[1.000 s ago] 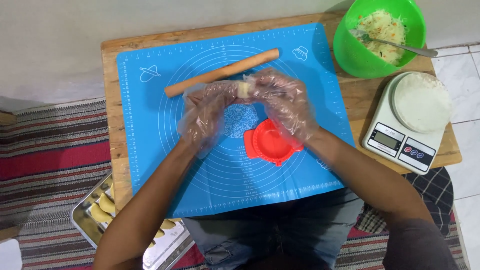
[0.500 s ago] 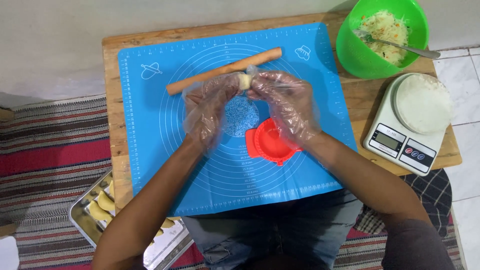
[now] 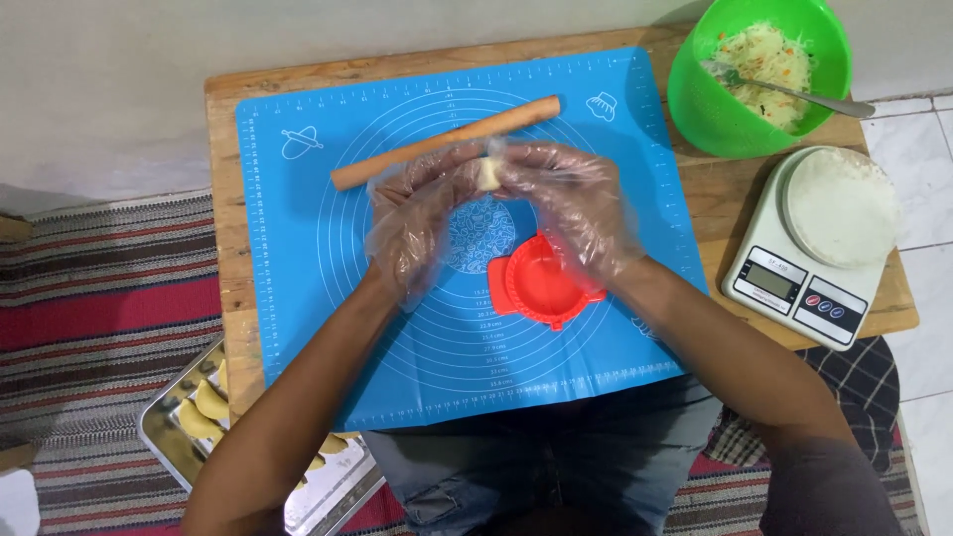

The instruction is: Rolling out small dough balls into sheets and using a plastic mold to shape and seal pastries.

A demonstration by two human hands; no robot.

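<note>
Both my hands wear clear plastic gloves and meet above a blue silicone mat [image 3: 298, 258]. My left hand [image 3: 417, 223] and my right hand [image 3: 571, 203] pinch a small pale piece of dough [image 3: 488, 174] between their fingertips. A wooden rolling pin [image 3: 447, 142] lies slanted on the mat just behind my fingers. A red round dumpling press [image 3: 536, 283] lies open on the mat under my right wrist.
A green bowl [image 3: 759, 74] of shredded filling with a spoon stands at the back right. A white kitchen scale [image 3: 809, 243] carries a stack of round wrappers. A metal tray [image 3: 199, 427] with folded dumplings sits on the striped rug at lower left.
My hands stay together on the dough, working it with the fingertips. The view has drifted slightly; nothing on the table has shifted.
</note>
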